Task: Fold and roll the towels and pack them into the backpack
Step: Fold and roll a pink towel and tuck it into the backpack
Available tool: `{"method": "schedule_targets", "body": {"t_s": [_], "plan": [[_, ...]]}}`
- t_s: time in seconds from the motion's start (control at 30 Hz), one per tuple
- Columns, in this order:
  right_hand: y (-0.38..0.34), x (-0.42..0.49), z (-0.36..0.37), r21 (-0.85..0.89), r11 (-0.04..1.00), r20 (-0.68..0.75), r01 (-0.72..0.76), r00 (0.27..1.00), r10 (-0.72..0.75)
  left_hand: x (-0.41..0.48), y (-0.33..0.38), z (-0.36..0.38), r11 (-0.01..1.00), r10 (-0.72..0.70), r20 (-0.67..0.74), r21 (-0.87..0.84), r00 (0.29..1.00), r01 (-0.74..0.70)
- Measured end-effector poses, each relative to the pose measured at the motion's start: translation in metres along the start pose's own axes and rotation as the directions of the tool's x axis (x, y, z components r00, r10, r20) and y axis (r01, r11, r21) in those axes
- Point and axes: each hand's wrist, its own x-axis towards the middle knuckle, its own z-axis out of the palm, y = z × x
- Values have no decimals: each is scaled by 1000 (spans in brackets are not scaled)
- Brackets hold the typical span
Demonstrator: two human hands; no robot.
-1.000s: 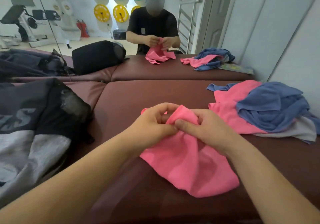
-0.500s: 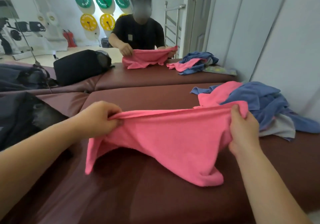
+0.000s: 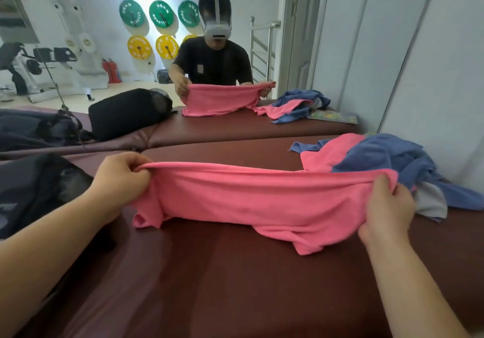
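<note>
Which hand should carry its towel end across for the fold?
Right, probably. Both hands grip the pink towel by its top edge, but the right hand sits beside the towel pile; swinging it toward the left hand lands the fold on bare bench, nearer the backpack.

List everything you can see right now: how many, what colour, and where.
pink towel: one, pink, stretched between both hands, lower folds resting on the table
towel heap: one heap, blue, pink and grey, far right of the table; the number of towels cannot be told
backpack: one, dark, left end of the table
table: one, maroon, padded, under everything
mirror: one, on the wall behind the table, reflecting the scene
weight plates: several, green, yellow and pink, on a wall seen in the mirror
left hand: one, grips the towel's left top corner
right hand: one, grips the towel's right top corner
</note>
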Motion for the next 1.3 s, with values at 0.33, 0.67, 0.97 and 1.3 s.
{"method": "schedule_targets", "body": {"t_s": [0.33,0.67,0.97,1.3], "plan": [[-18,-66,18,-71,994,546,-78,832,104,-55,48,26,812,-156,654,-341,740,473],[-13,-133,10,-55,911,840,409,512,-180,-111,66,58,765,142,756,-493,639,414],[-17,-143,9,20,948,766,318,605,-219,-125,68,72,555,-157,503,-667,850,498],[-24,-146,8,66,888,739,455,576,-350,-127,69,68,319,-69,556,-774,828,546]]}}
